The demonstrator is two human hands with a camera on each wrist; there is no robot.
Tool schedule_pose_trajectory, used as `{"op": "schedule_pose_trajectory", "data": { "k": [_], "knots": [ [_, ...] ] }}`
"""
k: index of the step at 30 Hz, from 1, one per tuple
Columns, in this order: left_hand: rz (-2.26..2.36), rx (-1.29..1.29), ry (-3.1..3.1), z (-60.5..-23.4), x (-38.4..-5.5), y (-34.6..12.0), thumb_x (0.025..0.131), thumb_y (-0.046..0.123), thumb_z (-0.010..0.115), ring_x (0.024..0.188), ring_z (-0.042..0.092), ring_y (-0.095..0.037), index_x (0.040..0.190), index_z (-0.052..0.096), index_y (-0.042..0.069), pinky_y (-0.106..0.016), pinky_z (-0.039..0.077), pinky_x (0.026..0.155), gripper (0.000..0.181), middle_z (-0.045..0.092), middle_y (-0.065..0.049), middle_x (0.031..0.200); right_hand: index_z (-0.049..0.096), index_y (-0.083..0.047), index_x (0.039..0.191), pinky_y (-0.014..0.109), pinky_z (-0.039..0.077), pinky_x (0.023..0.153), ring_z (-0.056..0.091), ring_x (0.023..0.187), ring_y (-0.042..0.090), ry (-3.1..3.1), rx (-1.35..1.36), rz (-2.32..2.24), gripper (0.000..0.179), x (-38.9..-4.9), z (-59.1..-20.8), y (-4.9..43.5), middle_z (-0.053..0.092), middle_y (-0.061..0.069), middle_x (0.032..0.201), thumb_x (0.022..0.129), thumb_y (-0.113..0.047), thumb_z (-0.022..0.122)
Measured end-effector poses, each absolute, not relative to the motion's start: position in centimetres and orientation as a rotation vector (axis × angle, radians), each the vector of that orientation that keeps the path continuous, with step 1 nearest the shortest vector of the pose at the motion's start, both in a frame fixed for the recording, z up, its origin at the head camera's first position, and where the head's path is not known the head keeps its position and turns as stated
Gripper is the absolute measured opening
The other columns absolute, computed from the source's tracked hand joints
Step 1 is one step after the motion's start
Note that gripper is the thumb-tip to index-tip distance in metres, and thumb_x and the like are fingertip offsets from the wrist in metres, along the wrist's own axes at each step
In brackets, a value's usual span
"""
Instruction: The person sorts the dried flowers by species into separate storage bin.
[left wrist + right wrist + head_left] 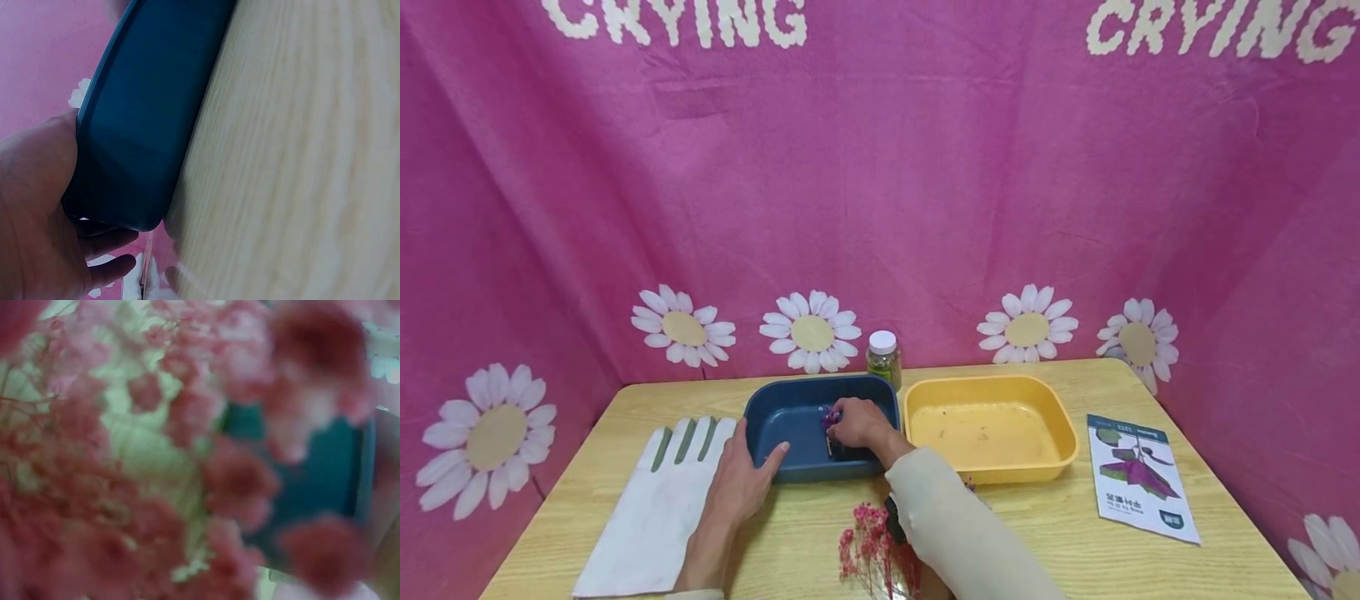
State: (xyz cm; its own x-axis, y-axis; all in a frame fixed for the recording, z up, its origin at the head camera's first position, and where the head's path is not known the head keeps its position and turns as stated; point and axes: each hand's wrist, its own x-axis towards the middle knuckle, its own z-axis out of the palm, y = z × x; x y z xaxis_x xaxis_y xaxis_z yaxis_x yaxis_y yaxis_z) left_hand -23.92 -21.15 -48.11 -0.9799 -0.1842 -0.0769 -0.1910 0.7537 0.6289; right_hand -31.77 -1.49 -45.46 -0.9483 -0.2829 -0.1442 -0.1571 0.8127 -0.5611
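My left hand (741, 483) grips the near left corner of a dark blue tray (786, 473). In the left wrist view its fingers (111, 242) curl round the end of the tray. Reaching over the tray's right half, my right hand (861, 423) pinches a small bunch of purple dried flowers (829, 418) low inside it. The fingers cover the lower part of the bunch. Pink dried flowers (871, 537) stand beneath the right forearm and fill most of the right wrist view, blurred; what they stand in is mostly hidden.
To the right of the blue tray sits a yellow tray (992, 477) with small bits on its bottom. A lidded jar (884, 358) stands behind them. White gloves (647, 517) lie at left, a printed seed packet (1142, 479) at right. Pink cloth (880, 208) hangs round the table.
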Motion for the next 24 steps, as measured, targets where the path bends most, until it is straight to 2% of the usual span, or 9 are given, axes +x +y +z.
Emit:
{"op": "schedule_pose_trajectory", "data": {
  "k": [4, 7, 12, 15, 19, 24],
  "knots": [
    [1.062, -0.306, 2.942, -48.2, -23.9, -21.1, 0.09, 0.066, 0.048, 0.143, 0.024, -0.045, 0.155, 0.005, 0.002, -0.058, 0.024, 0.116, 0.101, 0.021, -0.028, 0.155, 0.067, -0.012, 0.11, 0.039, 0.049, 0.095, 0.061, 0.101, 0.023, 2.76, -0.372, -0.845, 0.027, -32.0, -46.1, -1.4, 0.07, 0.008, 0.108, 0.086, -0.023, 0.07],
    [1.063, -0.304, 2.946, -48.3, -23.9, -21.2, 0.089, 0.067, 0.048, 0.143, 0.024, -0.045, 0.155, 0.005, 0.002, -0.058, 0.024, 0.116, 0.101, 0.022, -0.028, 0.155, 0.066, -0.013, 0.117, 0.037, 0.048, 0.098, 0.061, 0.104, 0.022, 2.746, -0.397, -0.862, 0.032, -32.2, -46.2, -1.3, 0.07, 0.008, 0.113, 0.086, -0.022, 0.069],
    [1.056, -0.305, 2.944, -48.2, -24.0, -21.2, 0.092, 0.061, 0.049, 0.143, 0.024, -0.045, 0.155, 0.004, 0.002, -0.059, 0.023, 0.116, 0.097, 0.021, -0.028, 0.155, 0.064, -0.014, 0.12, 0.038, 0.049, 0.098, 0.059, 0.096, 0.018, 2.739, -0.395, -0.89, 0.032, -32.4, -45.3, -0.8, 0.07, 0.006, 0.109, 0.088, -0.021, 0.067],
    [1.056, -0.303, 2.948, -48.1, -24.0, -21.2, 0.092, 0.061, 0.049, 0.143, 0.024, -0.045, 0.155, 0.004, 0.002, -0.058, 0.023, 0.116, 0.097, 0.021, -0.028, 0.155, 0.063, -0.015, 0.12, 0.038, 0.05, 0.094, 0.06, 0.09, 0.016, 2.758, -0.419, -0.927, 0.032, -32.2, -44.3, -0.4, 0.07, 0.004, 0.101, 0.089, -0.021, 0.066],
    [1.058, -0.298, 2.954, -48.1, -23.9, -21.2, 0.09, 0.064, 0.049, 0.143, 0.025, -0.045, 0.154, 0.005, 0.002, -0.058, 0.023, 0.116, 0.1, 0.022, -0.028, 0.155, 0.063, -0.016, 0.122, 0.032, 0.051, 0.082, 0.06, 0.081, 0.012, 2.8, -0.498, -0.954, 0.033, -31.5, -43.0, 0.4, 0.07, 0.0, 0.092, 0.089, -0.021, 0.065],
    [1.051, -0.293, 2.959, -48.1, -23.7, -21.1, 0.09, 0.067, 0.047, 0.142, 0.025, -0.046, 0.154, 0.005, 0.001, -0.058, 0.024, 0.116, 0.101, 0.022, -0.029, 0.154, 0.062, -0.016, 0.124, 0.027, 0.048, 0.071, 0.059, 0.077, 0.01, 2.787, -0.566, -1.028, 0.037, -30.2, -41.9, 1.6, 0.069, -0.002, 0.09, 0.088, -0.024, 0.065]
  ]
}}
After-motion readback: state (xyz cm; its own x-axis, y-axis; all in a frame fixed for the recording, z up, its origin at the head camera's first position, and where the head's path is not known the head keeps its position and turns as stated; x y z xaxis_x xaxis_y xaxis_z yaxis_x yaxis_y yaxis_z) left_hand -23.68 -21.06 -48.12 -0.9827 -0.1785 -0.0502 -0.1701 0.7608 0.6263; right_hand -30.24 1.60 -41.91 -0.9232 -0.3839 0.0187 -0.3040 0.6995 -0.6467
